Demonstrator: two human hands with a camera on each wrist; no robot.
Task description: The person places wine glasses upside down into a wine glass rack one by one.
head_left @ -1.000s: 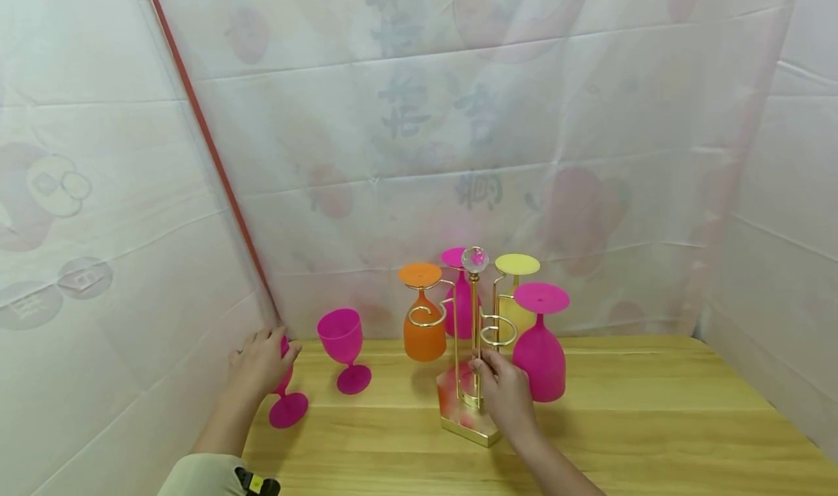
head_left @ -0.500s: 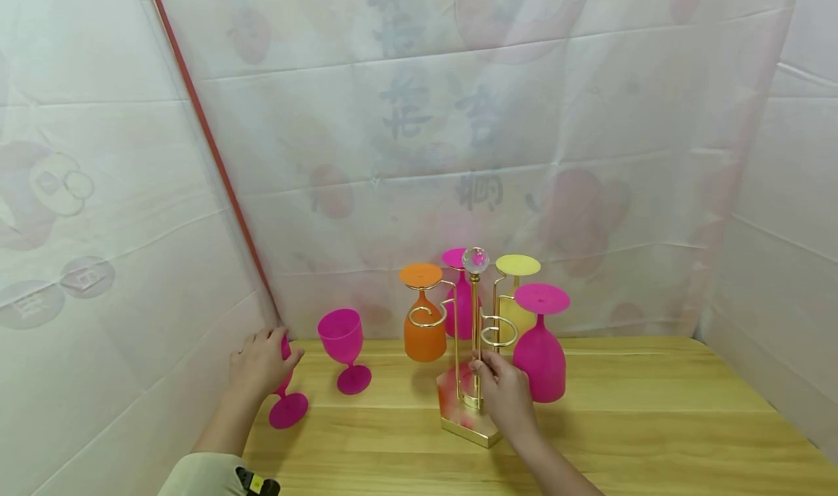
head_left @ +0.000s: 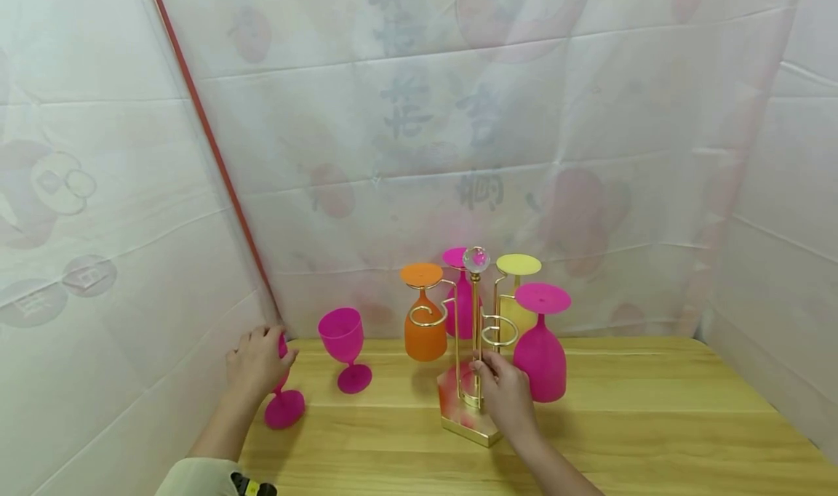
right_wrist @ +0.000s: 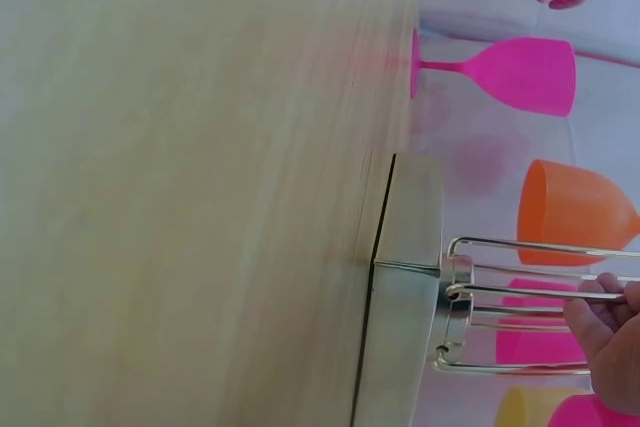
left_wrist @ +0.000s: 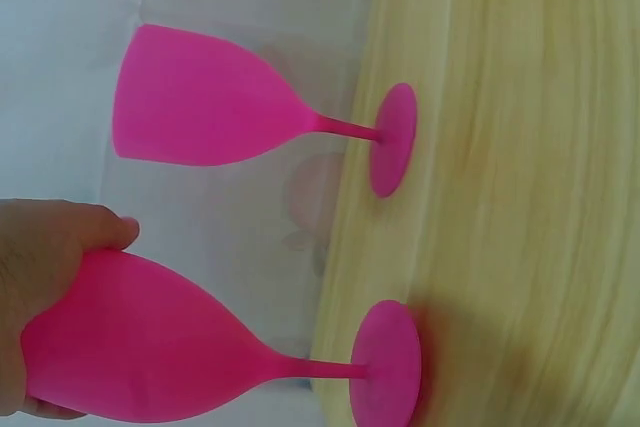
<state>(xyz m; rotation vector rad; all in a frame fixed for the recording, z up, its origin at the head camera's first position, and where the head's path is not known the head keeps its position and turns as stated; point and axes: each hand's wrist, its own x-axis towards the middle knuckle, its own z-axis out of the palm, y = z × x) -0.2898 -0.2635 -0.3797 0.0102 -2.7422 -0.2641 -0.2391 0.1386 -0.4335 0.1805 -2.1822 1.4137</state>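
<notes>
At the left, my left hand (head_left: 252,365) grips a pink goblet (left_wrist: 150,342) from above, fingers and thumb round its bowl. Its foot is close over the table, with a shadow beside it. Another pink goblet (head_left: 342,337) stands upright just to its right. My right hand (head_left: 509,396) pinches a thin upright rod of a gold glass rack (head_left: 470,430), low down near the base. Upside down on the rack hang an orange goblet (head_left: 425,340), a yellow goblet (head_left: 519,265), a pink goblet (head_left: 540,369) at the right and one more pink goblet (head_left: 461,308) behind.
Two curled wire holders, a left holder (head_left: 427,321) and a right holder (head_left: 500,334), face forward with no foot in them. A crystal ball (head_left: 476,259) tops the rack. The wooden table (head_left: 655,423) meets printed cloth walls (head_left: 622,118) behind and at both sides.
The goblet in my left hand has shifted slightly left, along with the hand. My right hand and the rack have stayed in place.
</notes>
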